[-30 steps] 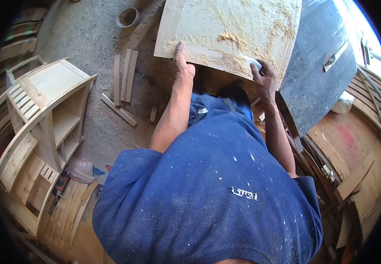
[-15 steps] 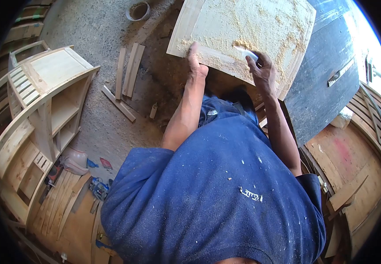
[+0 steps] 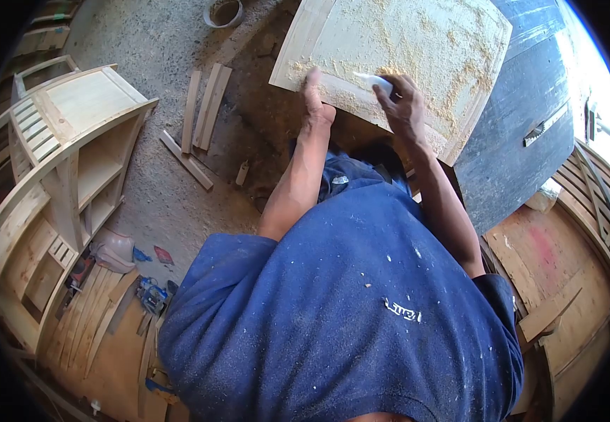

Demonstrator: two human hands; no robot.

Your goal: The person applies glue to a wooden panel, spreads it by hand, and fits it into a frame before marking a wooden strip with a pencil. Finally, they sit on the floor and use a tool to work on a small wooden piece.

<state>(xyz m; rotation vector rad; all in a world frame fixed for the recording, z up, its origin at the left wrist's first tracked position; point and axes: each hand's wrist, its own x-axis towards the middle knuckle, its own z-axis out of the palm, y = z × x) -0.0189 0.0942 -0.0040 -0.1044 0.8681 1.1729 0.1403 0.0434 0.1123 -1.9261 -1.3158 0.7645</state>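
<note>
Wooden cabinetwork (image 3: pixel 71 190) stands at nine o'clock, and a slate-blue board (image 3: pixel 519 141) spreads at two. Beside that, at one, lies a pale panel (image 3: pixel 303 43) strewn with sawdust. Loose strips (image 3: pixel 211 109) rest on the floor between ten and eleven. At twelve, the blurred left hand (image 3: pixel 316 100) meets the panel's near edge; its grip cannot be told. Towards half past one, the right hand (image 3: pixel 406 105) curls closed around a white tapered object (image 3: pixel 379 82) over the panel.

Between the left hand (image 3: pixel 315 98) and the right hand (image 3: pixel 405 109), a gap opens along the wooden panel (image 3: pixel 308 42). The white object (image 3: pixel 381 84) juts into it. Wood strips (image 3: pixel 215 109) obstruct the floor (image 3: pixel 150 53) leftward.
</note>
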